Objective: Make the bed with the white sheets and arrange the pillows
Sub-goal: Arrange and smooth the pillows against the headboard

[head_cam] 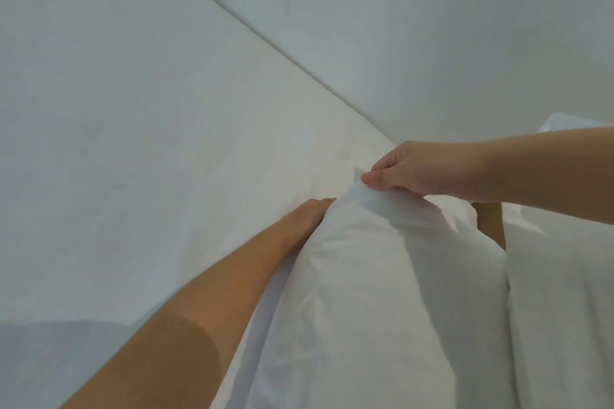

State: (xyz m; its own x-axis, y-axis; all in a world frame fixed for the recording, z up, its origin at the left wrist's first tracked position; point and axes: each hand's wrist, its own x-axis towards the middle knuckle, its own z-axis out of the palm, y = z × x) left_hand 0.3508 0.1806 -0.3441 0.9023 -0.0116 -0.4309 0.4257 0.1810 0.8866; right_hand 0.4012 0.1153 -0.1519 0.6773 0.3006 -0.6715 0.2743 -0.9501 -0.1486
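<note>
Bare left forearm [199, 309], bare right forearm [548, 163]

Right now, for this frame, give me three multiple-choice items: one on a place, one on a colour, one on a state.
1. Where is the left hand relative to the near pillow?
A. above it, touching nothing
B. against its left side
C. underneath it

2. What colour is the near pillow?
A. white
B. blue
C. red

3. What is the right hand doing?
A. hanging idle
B. pressing flat with straight fingers
C. pinching the pillow's top corner

Answers: 1 B, its fingers lie along that side; 2 A, the cover is plain white; 3 C, thumb and fingers close their grip on the fabric there.
</note>
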